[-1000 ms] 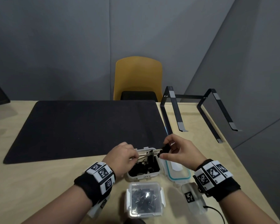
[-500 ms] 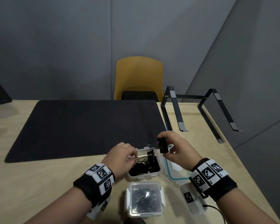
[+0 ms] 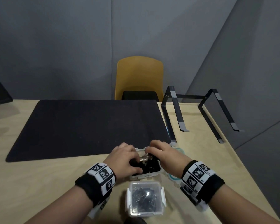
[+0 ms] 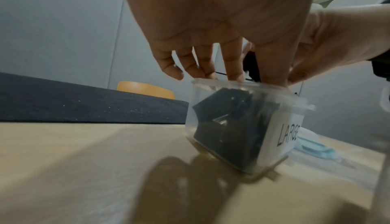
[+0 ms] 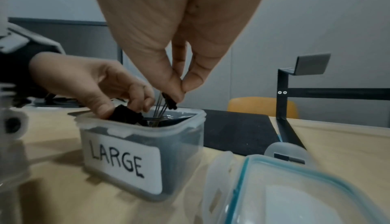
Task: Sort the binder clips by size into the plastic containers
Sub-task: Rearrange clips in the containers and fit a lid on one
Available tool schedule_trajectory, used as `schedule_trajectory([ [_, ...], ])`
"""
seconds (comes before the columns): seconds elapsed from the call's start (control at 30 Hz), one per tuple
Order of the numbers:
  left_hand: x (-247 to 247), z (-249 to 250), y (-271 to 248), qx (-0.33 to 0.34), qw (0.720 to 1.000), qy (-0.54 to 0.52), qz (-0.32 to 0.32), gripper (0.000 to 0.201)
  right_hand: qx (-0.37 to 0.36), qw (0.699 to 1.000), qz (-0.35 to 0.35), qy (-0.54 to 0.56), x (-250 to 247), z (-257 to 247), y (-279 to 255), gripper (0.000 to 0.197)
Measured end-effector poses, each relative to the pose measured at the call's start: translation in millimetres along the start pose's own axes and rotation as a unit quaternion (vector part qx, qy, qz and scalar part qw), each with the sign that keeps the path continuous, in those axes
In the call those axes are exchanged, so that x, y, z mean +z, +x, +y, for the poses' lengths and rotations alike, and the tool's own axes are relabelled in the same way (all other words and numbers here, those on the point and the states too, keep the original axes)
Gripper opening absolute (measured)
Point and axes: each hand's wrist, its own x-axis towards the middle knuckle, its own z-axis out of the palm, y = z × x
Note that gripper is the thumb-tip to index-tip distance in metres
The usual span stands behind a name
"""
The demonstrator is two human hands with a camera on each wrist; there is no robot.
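Observation:
The open clear container labelled LARGE [image 5: 145, 144] stands on the wooden table and holds several big black binder clips. In the head view both hands sit over this container [image 3: 144, 176]. My right hand [image 5: 181, 86] pinches a black binder clip [image 5: 170, 101] between thumb and forefinger, and the clip's wire handles point down into the box. My left hand [image 5: 126, 106] reaches in from the left, its thumb and fingers curled round another black clip [image 5: 126, 116] at the rim. The left wrist view shows my left hand's fingers [image 4: 232, 67] dipping into the box [image 4: 244, 127].
A second clear container [image 3: 145, 201], lid on and full of small black clips, stands nearer me. A loose lid with a teal seal [image 5: 295, 194] lies right of the open box. A black mat [image 3: 87, 126] lies beyond, with a black metal stand [image 3: 200, 113] at the right.
My right hand has come down from above the far rim with its clip into the LARGE box. My left hand has reached deeper in and both hands have closed together.

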Motion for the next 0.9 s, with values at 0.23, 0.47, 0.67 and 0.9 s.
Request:
schedule_trajectory([
  [0.23,2,-1,-1,-0.012,0.999,-0.038,0.015,0.034,0.016,0.996,-0.024,0.079,5,-2,-10,0.047],
  [0.47,2,-3,1,-0.029,0.998,-0.062,0.008,0.055,0.027,0.996,0.013,0.090,0,-2,-10,0.018],
  [0.67,2,-5,3,-0.021,0.996,-0.087,-0.011,0.054,-0.016,0.998,-0.001,0.053,4,-5,-8,0.018],
  [0.9,6,-7,4,-0.008,0.995,-0.084,-0.053,0.057,-0.047,0.999,0.015,0.007,16,-3,-4,0.022],
])
